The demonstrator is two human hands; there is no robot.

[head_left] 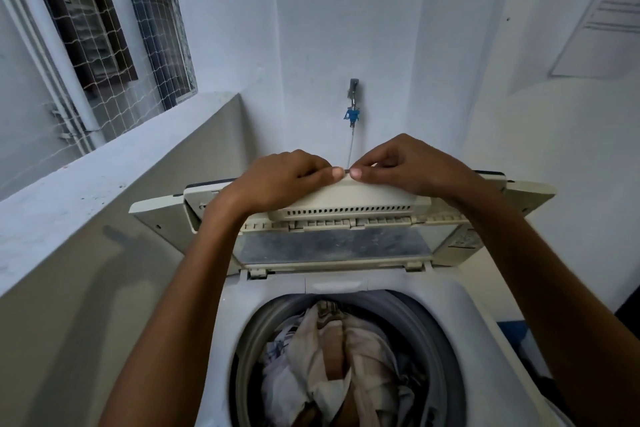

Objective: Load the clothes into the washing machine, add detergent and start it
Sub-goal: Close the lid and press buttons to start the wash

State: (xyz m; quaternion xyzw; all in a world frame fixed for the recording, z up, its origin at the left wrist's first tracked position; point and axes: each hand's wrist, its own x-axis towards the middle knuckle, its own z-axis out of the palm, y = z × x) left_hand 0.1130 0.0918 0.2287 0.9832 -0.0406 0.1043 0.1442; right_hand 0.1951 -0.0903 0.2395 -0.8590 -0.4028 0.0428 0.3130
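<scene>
down in the drum point(252, 333) of the washing machine point(460, 305) lie the clothes point(339, 357), a bunched heap of pale, beige and checked fabric, well below both hands and touched by neither. above the opening the lid point(349, 194) stands raised and folded on its hinge. the left hand point(277, 180) and the right hand point(412, 166) grip its top edge side by side, fingers curled over the back and thumbs pressed on the front face, thumb tips almost meeting at the middle. both forearms reach up across the opening and cover part of the machine's white top and the drum's left edge.

behind the lid a tap point(353, 88) sits on the wall with a blue fitting point(352, 114) under it, and a thin hose point(351, 149) drops from that out of sight behind the hands. to the left a painted ledge point(86, 191) runs alongside the machine; above it netting point(104, 45) stretches in front of dark windows point(83, 21). a printed sheet point(602, 10) hangs on the right wall, its text too blurred to read. the machine's front is cut off at the bottom, and the dark and blue shapes point(512, 333) at its right side cannot be made out.
</scene>
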